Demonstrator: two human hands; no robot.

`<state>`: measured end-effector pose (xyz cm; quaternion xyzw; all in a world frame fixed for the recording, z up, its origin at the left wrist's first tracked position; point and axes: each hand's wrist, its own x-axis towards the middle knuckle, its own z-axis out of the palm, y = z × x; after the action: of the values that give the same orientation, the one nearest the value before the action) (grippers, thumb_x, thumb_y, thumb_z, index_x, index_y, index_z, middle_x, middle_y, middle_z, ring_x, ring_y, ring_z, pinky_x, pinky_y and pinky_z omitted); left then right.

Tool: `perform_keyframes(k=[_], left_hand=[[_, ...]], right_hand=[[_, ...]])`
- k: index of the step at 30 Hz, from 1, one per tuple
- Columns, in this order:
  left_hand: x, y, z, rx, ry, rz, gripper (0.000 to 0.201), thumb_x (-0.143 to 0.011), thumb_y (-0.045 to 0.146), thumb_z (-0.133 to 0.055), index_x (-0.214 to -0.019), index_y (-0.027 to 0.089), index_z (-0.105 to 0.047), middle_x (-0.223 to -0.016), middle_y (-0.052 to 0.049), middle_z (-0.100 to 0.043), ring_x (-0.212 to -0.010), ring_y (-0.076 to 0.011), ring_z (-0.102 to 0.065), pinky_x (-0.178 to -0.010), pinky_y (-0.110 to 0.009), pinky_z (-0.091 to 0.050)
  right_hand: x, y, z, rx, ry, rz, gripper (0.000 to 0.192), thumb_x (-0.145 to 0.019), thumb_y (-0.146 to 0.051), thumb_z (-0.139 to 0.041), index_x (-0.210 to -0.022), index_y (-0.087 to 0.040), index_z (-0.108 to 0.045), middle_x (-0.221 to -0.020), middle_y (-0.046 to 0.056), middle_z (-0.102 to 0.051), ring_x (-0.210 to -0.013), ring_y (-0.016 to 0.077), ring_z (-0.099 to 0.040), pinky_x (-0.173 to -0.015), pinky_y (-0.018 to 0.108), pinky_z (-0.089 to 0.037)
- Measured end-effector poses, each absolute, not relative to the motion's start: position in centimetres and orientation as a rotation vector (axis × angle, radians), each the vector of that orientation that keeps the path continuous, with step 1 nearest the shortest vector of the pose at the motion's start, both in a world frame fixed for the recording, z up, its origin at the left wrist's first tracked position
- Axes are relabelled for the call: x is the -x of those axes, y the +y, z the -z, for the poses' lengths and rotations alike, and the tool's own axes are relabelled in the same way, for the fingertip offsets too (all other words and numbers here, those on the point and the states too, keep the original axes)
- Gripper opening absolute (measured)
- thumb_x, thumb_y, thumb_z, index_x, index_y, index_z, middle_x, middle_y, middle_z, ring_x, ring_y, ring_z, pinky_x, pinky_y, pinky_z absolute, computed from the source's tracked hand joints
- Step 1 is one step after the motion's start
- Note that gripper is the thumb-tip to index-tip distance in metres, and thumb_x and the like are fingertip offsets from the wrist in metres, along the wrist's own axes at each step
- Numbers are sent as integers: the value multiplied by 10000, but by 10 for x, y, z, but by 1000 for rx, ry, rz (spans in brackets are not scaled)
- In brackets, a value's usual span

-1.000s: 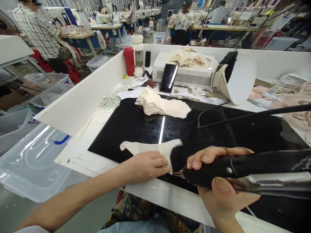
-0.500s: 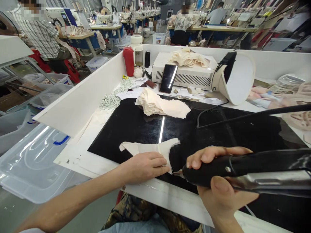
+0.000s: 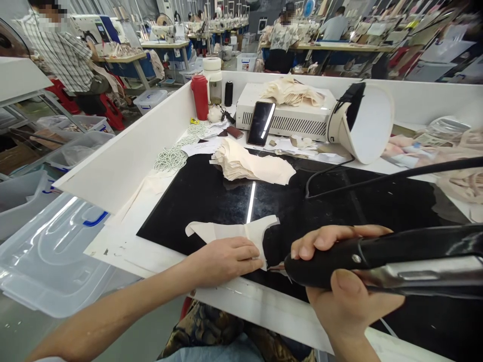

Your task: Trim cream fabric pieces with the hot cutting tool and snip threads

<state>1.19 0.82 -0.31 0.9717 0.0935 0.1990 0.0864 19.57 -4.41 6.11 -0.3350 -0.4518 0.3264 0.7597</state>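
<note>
Left hand [image 3: 226,259] flat, fingers spread, pressing cream fabric piece [image 3: 234,232] onto black mat [image 3: 211,193] near front edge; right hand [image 3: 339,281] wrapped tight around black tool [image 3: 377,261], tip touching fabric's right edge

At lower centre the left hand [image 3: 222,259] presses flat on a cream fabric piece [image 3: 234,232] lying on the black mat [image 3: 339,201]. The right hand [image 3: 339,281] grips a black tool [image 3: 377,259], its tip touching the fabric's edge. A fabric stack [image 3: 251,163] sits above, mid-frame.
</note>
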Motion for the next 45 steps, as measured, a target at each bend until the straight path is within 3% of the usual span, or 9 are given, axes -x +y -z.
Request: perform_keyframes(k=[18,28,38,45], left_hand=[[-14,6,0,-2887,288,-594,272,-1012,96,-422,-1166,79,-646,-1084,-110,-681,-1069,-180,-612,-1075,-331,-477],[-14,7,1,-2877,302,-574,277,-1022,114,-417,-1182,91,-642,-1094,-102,-683,-1081,-187,-612,-1054,-336,-491],[-12,4,-2,-2821,329,-621,278,-1009,83,-424,-1182,86,-642,-1176,-97,-690,-1161,-183,-601,-1096,-313,-468],[-2,-15,-20,-2732,259,-463,287,-981,76,-448,-1204,115,-625,-1077,-77,-714,-1026,-170,-646,-971,-287,-537]], right_hand=[[-196,-46,-58,771,-1016,-715,286,-855,-211,-693,-1105,-273,-570,-832,-20,-568,-663,164,-566,-597,357,-521],[-194,-44,-57,736,-1000,-720,403,-814,-267,-755,-1160,-281,-550,-825,-25,-570,-644,162,-567,-575,344,-527],[-195,-55,-52,763,-1033,-753,360,-854,-213,-702,-1164,-281,-531,-859,-11,-564,-674,164,-578,-607,363,-526],[-207,-63,-66,739,-1035,-748,385,-817,-300,-763,-1141,-269,-557,-795,-21,-595,-608,159,-583,-523,339,-538]])
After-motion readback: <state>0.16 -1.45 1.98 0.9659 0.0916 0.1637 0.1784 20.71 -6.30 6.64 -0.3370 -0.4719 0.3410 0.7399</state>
